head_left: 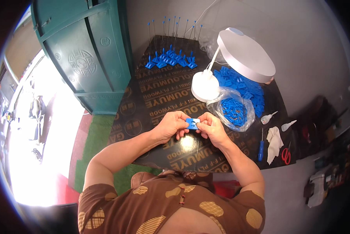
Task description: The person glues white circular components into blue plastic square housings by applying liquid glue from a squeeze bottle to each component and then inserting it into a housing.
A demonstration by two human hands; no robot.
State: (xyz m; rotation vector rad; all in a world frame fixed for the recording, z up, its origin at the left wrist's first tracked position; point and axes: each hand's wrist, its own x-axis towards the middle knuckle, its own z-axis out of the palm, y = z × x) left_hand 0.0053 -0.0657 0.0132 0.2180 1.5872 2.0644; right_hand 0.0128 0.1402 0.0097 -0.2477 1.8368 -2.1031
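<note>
Over the near middle of the dark table, I hold a small flat blue plastic piece (192,123) between both hands. My left hand (170,126) pinches its left side with thumb and fingers. My right hand (213,128) grips the right side, its thumb lying on the face. Slots show in the piece, and part of it is covered by my fingertips. Beyond my right hand, a clear plastic bag (248,121) holds many small blue parts (233,110). Behind the bag spreads a heap of flat blue plastic pieces (257,93).
Blue bases with upright springy rods (169,58) stand far left on the table (159,84). A white lamp (245,54) overhangs the heap. Two nozzle bottles (266,118), a blue screwdriver (261,150), a white cloth (275,144) and red scissors (286,156) lie right. A green door (85,58) stands left.
</note>
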